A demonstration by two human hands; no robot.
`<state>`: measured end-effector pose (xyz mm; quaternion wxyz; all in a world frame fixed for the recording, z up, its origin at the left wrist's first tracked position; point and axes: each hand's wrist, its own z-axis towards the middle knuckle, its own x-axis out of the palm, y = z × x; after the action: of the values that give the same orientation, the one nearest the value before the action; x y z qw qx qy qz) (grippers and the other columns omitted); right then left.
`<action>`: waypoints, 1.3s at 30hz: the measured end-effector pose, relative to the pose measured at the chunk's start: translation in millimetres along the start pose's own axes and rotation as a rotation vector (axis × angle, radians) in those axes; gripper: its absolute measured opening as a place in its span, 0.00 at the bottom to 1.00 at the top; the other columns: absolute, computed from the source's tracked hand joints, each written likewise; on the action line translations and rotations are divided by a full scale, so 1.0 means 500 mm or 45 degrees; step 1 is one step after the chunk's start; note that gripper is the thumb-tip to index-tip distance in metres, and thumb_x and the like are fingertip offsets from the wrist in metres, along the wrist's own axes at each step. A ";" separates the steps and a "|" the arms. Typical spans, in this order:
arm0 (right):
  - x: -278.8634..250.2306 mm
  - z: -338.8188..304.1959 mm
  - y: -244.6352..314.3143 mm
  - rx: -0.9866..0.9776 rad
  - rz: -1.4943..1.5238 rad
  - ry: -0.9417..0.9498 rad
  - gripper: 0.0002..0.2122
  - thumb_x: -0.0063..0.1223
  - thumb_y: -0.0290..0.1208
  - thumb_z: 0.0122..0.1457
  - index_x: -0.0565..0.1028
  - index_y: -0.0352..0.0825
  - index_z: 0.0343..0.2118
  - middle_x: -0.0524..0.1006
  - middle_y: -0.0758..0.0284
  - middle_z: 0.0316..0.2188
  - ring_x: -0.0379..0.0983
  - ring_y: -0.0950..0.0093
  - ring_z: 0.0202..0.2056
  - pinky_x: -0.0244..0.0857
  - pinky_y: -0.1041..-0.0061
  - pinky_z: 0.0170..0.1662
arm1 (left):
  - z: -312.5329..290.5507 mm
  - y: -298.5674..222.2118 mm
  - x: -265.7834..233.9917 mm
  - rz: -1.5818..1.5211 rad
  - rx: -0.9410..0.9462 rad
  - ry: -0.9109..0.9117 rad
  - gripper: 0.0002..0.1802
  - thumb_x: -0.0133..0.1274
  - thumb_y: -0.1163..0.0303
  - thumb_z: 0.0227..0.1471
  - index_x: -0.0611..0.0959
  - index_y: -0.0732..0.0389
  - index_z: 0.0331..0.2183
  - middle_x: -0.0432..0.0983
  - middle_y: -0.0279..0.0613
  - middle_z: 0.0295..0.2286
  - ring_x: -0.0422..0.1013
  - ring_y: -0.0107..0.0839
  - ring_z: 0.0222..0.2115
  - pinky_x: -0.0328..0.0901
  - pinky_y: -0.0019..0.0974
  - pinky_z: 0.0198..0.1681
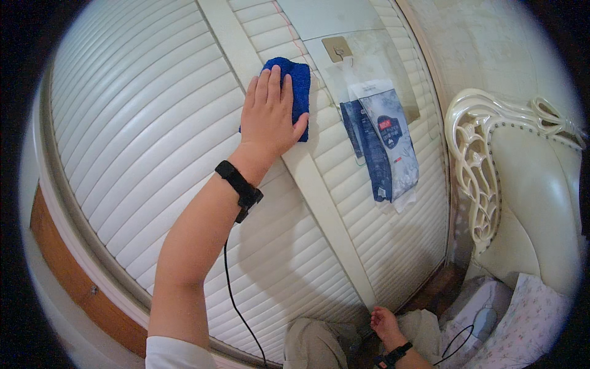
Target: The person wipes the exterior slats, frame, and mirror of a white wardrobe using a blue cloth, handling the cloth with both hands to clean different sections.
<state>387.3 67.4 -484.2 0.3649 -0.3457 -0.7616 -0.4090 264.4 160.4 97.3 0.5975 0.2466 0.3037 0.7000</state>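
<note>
1. While the person's left hand lies flat and spread over a deep-blue, textured fabric cloth, its palm side presses the cloth against a white panel of horizontal slats; the fingers rest on it rather than closing round it.
2. The cloth sits at the upper middle of the view, over a smooth cream upright strip and the slats just beside it, its edges showing past the thumb and fingertips.
3. Down by the lower edge, the person's right hand is loosely curled near the strip's bottom end, between two knees in beige trousers; whether it has hold of anything, I cannot tell.
4. A black wristband circles the left wrist, with a thin black cable below it.
5. To the right of the cloth, flat blue-and-white packets hang against the panel, beneath a square golden-beige hook plate.
6. Farther right stands a cream padded backrest with a glossy, carved openwork frame.
</note>
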 end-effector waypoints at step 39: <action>-0.073 -0.012 0.022 -0.222 -0.083 0.181 0.07 0.48 0.29 0.56 0.70 0.37 0.38 0.72 0.70 0.25 0.69 0.75 0.27 0.66 0.74 0.30 | -0.131 -0.152 -0.036 -0.332 0.087 0.440 0.38 0.55 0.57 0.40 0.66 0.58 0.54 0.53 0.50 0.58 0.50 0.43 0.59 0.42 0.48 0.62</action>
<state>416.2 58.5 -508.4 0.3733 -0.3214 -0.7060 -0.5088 273.1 141.9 -2.3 0.6134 0.1016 0.4543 0.6380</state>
